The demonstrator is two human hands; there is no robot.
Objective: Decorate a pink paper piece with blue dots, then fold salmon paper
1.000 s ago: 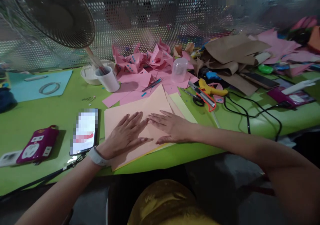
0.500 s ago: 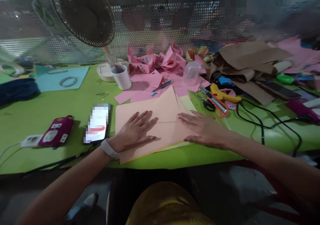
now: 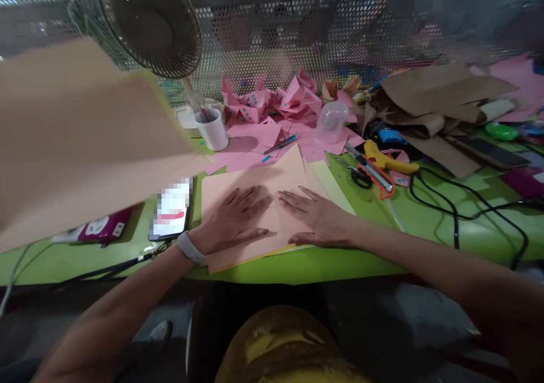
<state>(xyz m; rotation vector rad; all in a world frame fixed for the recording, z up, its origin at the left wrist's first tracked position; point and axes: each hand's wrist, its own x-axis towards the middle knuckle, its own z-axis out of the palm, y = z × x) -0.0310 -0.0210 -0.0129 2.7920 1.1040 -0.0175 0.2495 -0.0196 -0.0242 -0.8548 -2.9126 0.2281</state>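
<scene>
A peach paper sheet (image 3: 255, 180) lies on the green table in front of me, its far part folded into a point. Flat on its left side rests my left hand (image 3: 236, 218), fingers stretched out. My right hand (image 3: 310, 216) presses on the fold at the right, fingers extended and holding nothing. A pale yellow sheet (image 3: 331, 187) shows from under the peach one at the right. Just left of my left wrist lies a lit phone (image 3: 172, 208).
A large blurred peach sheet (image 3: 80, 139) hangs over the table's left side, partly covering a purple box (image 3: 108, 224). A white cup (image 3: 212, 129), pink folded papers (image 3: 255, 102) and a fan (image 3: 151, 26) stand behind. Scissors (image 3: 359, 176), a cutter (image 3: 374, 170) and a yellow glue gun (image 3: 391, 161) lie right.
A large peach sheet has come into view at the left. My right hand has slid leftward over the folded paper, closer to my left hand, which stays flat on the sheet.
</scene>
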